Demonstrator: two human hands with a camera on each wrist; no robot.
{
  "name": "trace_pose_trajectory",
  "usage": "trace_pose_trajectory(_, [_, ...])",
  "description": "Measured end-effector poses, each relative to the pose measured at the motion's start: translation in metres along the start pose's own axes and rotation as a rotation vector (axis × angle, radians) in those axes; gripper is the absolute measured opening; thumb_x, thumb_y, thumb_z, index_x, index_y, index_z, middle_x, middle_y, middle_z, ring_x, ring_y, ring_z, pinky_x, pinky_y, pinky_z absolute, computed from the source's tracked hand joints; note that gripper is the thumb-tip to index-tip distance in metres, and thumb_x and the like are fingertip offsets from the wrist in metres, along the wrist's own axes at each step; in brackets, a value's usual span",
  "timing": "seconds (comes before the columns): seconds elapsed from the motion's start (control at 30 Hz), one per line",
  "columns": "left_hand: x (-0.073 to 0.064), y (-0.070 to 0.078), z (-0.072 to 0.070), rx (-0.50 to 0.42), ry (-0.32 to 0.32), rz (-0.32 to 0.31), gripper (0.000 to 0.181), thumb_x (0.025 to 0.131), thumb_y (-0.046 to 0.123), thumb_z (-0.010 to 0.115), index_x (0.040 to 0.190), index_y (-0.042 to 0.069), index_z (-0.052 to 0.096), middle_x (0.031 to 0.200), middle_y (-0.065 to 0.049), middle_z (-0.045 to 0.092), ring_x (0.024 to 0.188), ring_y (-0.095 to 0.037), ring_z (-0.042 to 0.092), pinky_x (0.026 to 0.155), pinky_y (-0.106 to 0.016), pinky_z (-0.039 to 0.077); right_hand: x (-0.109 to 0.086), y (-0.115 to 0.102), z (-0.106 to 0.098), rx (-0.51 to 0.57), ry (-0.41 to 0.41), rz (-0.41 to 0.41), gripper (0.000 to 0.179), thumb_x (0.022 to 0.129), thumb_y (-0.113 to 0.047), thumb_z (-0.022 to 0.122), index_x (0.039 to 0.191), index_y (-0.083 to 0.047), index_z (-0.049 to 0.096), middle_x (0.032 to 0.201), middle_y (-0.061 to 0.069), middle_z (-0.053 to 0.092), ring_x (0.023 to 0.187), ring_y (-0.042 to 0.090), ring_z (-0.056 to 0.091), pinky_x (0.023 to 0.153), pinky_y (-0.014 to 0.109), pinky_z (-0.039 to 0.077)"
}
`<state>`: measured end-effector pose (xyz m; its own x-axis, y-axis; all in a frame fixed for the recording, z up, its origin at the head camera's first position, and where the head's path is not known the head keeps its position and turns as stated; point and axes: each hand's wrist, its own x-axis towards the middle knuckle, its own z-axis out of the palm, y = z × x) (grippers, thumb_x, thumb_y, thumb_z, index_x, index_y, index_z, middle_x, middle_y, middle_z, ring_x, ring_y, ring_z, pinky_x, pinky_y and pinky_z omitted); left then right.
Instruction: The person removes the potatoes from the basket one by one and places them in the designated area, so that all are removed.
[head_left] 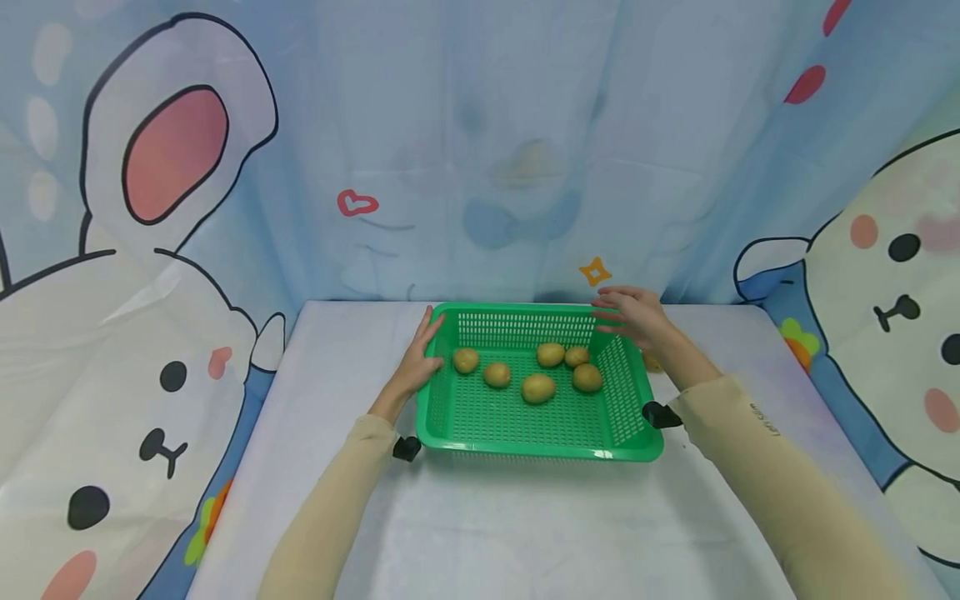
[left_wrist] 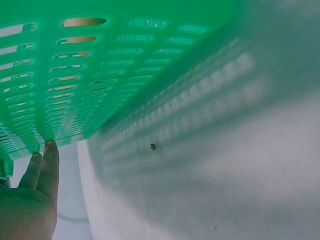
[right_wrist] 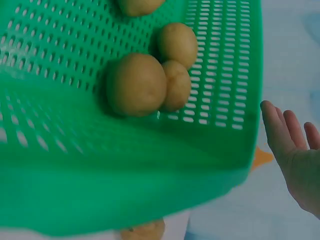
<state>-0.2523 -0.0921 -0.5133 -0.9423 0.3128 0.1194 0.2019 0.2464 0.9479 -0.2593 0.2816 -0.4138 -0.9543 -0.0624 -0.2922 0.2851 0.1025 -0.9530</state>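
The left hand (head_left: 411, 367), fingers nearly straight, rests against the left side of a green perforated plastic basket (head_left: 540, 455); its fingertips touch the outer wall. The right hand (head_left: 633, 318) is open with fingers extended, holding nothing, near the basket's far right corner. The basket lies lengthwise across the far half of a table (head_left: 540, 529) covered in white cloth. Six potatoes (head_left: 538, 389) are inside, three of them clustered toward the right. Another potato (head_left: 653, 362) shows outside, just beyond the basket's right side, partly hidden.
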Motion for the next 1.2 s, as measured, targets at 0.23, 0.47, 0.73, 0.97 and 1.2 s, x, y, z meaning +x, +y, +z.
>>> trace_pose_trajectory(0.23, [-0.001,0.008,-0.002,-0.009,-0.013,0.008,0.085,0.074,-0.013,0.049,0.155,0.000,0.025,0.165,-0.013,-0.003,0.150,-0.033,-0.004,0.115,-0.057,0.014,0.011,0.020,0.018,0.000,0.028,0.035,0.057,0.105,-0.022,0.044,0.152,0.005,0.027,0.152,0.030,0.033,0.134,0.043,0.042,0.105,0.054,0.037])
trace_pose_trajectory(0.47, [0.004,-0.007,0.001,-0.005,0.017,0.004,0.087,0.074,-0.013,0.049,0.156,0.007,0.028,0.166,-0.004,-0.001,0.151,-0.026,-0.002,0.115,-0.053,0.015,0.015,0.037,0.027,-0.033,0.100,0.041,0.057,0.101,-0.018,0.049,0.147,0.011,0.034,0.149,0.033,0.035,0.138,0.048,0.034,0.105,0.057,0.036])
trace_pose_trajectory(0.73, [0.003,-0.002,0.001,-0.010,0.013,0.004,0.088,0.074,-0.012,0.049,0.157,0.008,0.027,0.166,-0.001,-0.002,0.151,-0.024,-0.003,0.116,-0.053,0.015,0.018,0.055,0.034,-0.119,0.191,0.083,0.041,0.096,-0.015,0.051,0.128,0.010,0.053,0.141,0.028,0.044,0.134,0.047,0.038,0.102,0.061,0.037])
trace_pose_trajectory(0.97, [0.003,-0.003,0.000,-0.013,0.013,0.002,0.088,0.074,-0.012,0.049,0.157,0.009,0.027,0.166,-0.002,-0.002,0.151,-0.024,-0.003,0.115,-0.052,0.015,0.021,0.060,0.038,-0.185,0.264,0.117,0.011,0.093,-0.015,0.056,0.084,-0.008,0.053,0.105,0.011,0.050,0.097,0.027,0.047,0.086,0.048,0.047])
trace_pose_trajectory(1.2, [0.001,-0.002,0.001,0.002,0.008,0.001,0.087,0.074,-0.012,0.048,0.156,0.005,0.026,0.166,-0.008,-0.002,0.151,-0.027,-0.003,0.115,-0.055,0.015,0.021,0.070,0.047,-0.171,0.298,0.173,0.006,0.087,-0.006,0.059,0.092,-0.003,0.057,0.104,0.011,0.051,0.092,0.023,0.051,0.074,0.040,0.052])
